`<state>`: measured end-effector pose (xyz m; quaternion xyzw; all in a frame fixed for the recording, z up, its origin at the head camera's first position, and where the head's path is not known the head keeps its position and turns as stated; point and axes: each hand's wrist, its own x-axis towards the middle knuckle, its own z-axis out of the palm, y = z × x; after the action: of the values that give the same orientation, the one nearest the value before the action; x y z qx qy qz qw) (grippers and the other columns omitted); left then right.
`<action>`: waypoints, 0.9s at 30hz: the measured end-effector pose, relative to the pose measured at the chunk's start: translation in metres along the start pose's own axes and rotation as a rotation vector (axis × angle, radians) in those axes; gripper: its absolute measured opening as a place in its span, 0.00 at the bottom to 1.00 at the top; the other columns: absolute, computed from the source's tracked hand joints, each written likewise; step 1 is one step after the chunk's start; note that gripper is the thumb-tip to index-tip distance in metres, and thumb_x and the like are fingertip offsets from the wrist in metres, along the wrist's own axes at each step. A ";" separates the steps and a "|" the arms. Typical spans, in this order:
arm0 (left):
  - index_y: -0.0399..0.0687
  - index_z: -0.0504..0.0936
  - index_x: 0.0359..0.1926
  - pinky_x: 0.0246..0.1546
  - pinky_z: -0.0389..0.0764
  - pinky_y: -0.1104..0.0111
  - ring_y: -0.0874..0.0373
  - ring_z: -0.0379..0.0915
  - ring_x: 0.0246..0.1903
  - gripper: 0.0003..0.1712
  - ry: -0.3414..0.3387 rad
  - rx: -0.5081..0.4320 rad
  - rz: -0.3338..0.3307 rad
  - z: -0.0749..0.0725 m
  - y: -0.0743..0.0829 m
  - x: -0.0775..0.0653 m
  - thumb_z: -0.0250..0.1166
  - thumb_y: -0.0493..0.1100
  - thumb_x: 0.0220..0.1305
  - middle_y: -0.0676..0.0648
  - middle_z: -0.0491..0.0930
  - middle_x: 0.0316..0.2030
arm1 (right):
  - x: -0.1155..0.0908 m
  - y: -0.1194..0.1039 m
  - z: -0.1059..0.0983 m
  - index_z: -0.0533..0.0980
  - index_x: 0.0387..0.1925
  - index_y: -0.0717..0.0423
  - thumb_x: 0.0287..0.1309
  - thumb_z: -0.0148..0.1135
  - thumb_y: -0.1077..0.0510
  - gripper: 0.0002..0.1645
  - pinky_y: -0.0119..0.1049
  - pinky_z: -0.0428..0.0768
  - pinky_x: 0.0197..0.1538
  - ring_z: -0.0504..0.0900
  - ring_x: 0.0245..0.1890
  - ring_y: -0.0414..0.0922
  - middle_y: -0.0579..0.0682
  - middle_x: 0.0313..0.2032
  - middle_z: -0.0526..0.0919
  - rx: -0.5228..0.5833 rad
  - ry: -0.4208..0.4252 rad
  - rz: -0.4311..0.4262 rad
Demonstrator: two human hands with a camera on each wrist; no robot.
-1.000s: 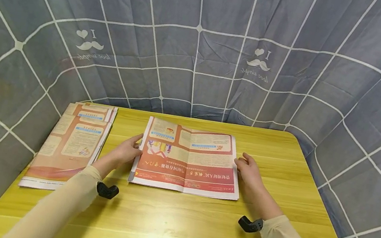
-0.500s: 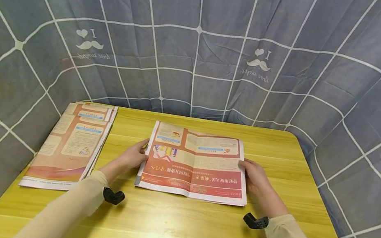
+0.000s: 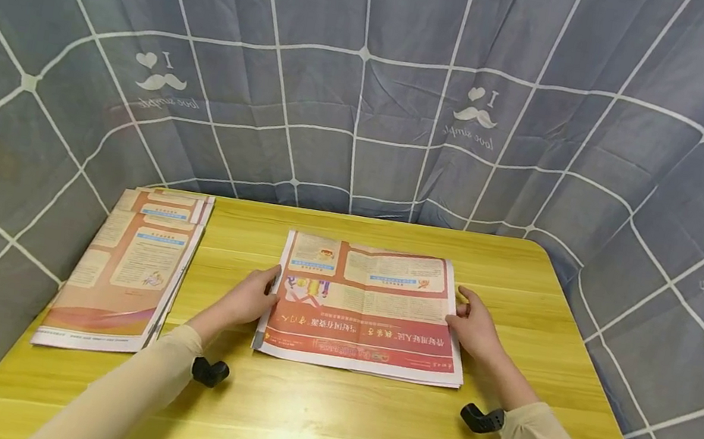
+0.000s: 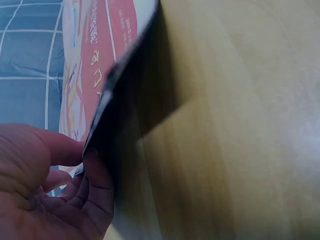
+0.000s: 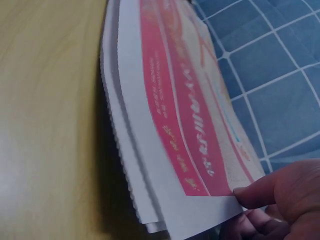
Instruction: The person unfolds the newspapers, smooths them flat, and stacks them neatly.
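A newspaper (image 3: 365, 314) with red and cream print lies across the middle of the table, a crease running down its centre. My left hand (image 3: 250, 295) pinches its left edge; in the left wrist view the thumb is on top and fingers are beneath, with a dark gap under the raised paper edge. At the opposite side my right hand (image 3: 476, 327) pinches the right edge, and the right wrist view has the thumb (image 5: 255, 194) on the printed face with fingers curled below. Layered white page margins (image 5: 135, 130) show along the near edge.
A stack of similar newspapers (image 3: 122, 275) lies at the left of the yellow wooden table (image 3: 319, 429). Grey-blue curtain (image 3: 405, 105) with white grid lines surrounds the back and sides.
Both hands have shifted the newspaper to the right and a little toward me, keeping hold of its side edges. The stack at the left stays in place.
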<state>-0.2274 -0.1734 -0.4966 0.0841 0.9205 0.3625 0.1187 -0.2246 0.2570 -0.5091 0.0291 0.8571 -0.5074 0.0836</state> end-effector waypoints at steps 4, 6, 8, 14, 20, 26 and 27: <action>0.29 0.55 0.77 0.60 0.73 0.47 0.38 0.71 0.60 0.36 0.018 0.110 0.002 0.002 0.005 -0.005 0.57 0.36 0.76 0.24 0.66 0.64 | -0.001 0.004 0.000 0.49 0.80 0.64 0.71 0.55 0.66 0.42 0.42 0.78 0.44 0.78 0.43 0.53 0.63 0.48 0.75 -0.099 0.021 -0.043; 0.33 0.57 0.78 0.56 0.76 0.49 0.40 0.73 0.54 0.36 0.028 0.159 0.001 0.003 0.007 -0.007 0.58 0.39 0.76 0.26 0.66 0.62 | -0.001 0.005 0.000 0.50 0.80 0.62 0.71 0.55 0.65 0.42 0.43 0.76 0.45 0.77 0.43 0.53 0.62 0.48 0.75 -0.156 0.033 -0.055; 0.35 0.58 0.78 0.51 0.77 0.51 0.42 0.74 0.50 0.36 0.034 0.196 0.013 0.004 0.007 -0.009 0.59 0.41 0.76 0.27 0.66 0.62 | -0.002 0.006 0.000 0.51 0.80 0.61 0.70 0.55 0.64 0.42 0.44 0.76 0.45 0.77 0.43 0.53 0.62 0.49 0.76 -0.193 0.038 -0.064; 0.39 0.62 0.78 0.61 0.72 0.45 0.35 0.69 0.62 0.37 0.061 0.309 0.099 0.002 -0.002 -0.009 0.63 0.43 0.74 0.29 0.64 0.68 | -0.005 0.009 0.004 0.53 0.80 0.63 0.70 0.58 0.63 0.43 0.47 0.77 0.46 0.78 0.44 0.55 0.65 0.53 0.76 -0.298 0.058 -0.131; 0.41 0.66 0.76 0.65 0.67 0.41 0.32 0.63 0.66 0.35 0.062 0.411 0.241 -0.003 -0.010 -0.010 0.65 0.43 0.72 0.33 0.63 0.73 | -0.010 0.013 0.008 0.57 0.78 0.63 0.70 0.61 0.61 0.41 0.58 0.74 0.57 0.72 0.58 0.61 0.69 0.64 0.68 -0.443 0.102 -0.213; 0.43 0.67 0.76 0.69 0.61 0.41 0.32 0.57 0.72 0.33 0.021 0.446 0.367 -0.007 -0.020 -0.012 0.63 0.42 0.74 0.36 0.63 0.74 | -0.013 0.017 0.009 0.65 0.75 0.60 0.70 0.60 0.62 0.35 0.63 0.66 0.66 0.66 0.67 0.65 0.65 0.70 0.67 -0.596 0.113 -0.373; 0.44 0.68 0.76 0.69 0.60 0.40 0.32 0.55 0.72 0.32 0.008 0.448 0.381 -0.008 -0.021 -0.013 0.62 0.41 0.75 0.37 0.62 0.75 | -0.014 0.017 0.009 0.66 0.75 0.58 0.71 0.59 0.61 0.33 0.63 0.66 0.67 0.66 0.67 0.65 0.64 0.71 0.67 -0.629 0.108 -0.396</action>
<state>-0.2189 -0.1967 -0.5037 0.2779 0.9458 0.1665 0.0233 -0.2078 0.2582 -0.5258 -0.1375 0.9633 -0.2237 -0.0566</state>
